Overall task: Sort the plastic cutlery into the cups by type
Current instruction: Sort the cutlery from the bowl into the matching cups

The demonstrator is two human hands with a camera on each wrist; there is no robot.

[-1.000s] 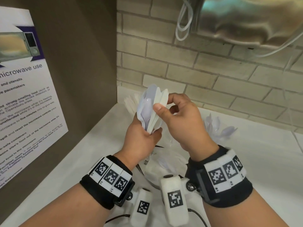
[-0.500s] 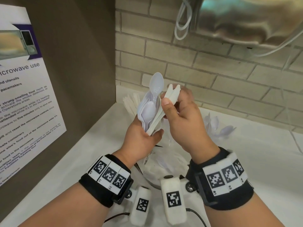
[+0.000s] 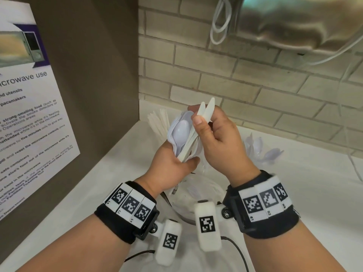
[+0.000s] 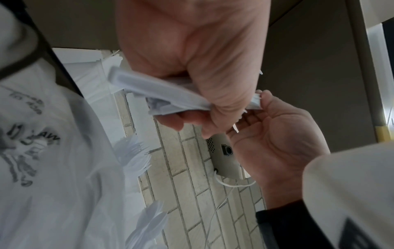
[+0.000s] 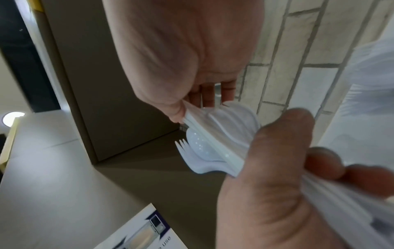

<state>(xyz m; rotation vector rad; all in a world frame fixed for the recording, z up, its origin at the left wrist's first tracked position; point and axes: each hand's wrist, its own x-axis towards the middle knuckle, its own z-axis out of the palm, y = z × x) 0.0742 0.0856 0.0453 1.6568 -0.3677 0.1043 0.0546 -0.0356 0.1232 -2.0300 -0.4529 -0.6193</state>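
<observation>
White surface (image 3: 294,193) under brick wall. Left hand (image 3: 169,167) clamps mixed cutlery bundle (image 3: 179,134) above the cups, keeping it fanned; right hand (image 3: 220,142) fingers pinch two knives (image 3: 206,110) from it, likely to sort out.

The left hand (image 3: 169,167) is covering the handles of the cutlery bundle (image 3: 181,134), so the count of pieces in its grip is not coming through. The right hand (image 3: 220,142) is hiding the lower stretch of the two knives (image 3: 206,110) it is pinching. A clear container (image 3: 188,195) below the wrists is sitting half behind the wrist cameras; its contents are showing only as pale smears. The cup of spoons (image 3: 261,148) to the right is blurring into the surface (image 3: 314,189). The poster (image 3: 29,114) is running off the left edge, its small print too fine to read. In the left wrist view, printed lettering (image 4: 27,134) on clear plastic is smearing past reading.
</observation>
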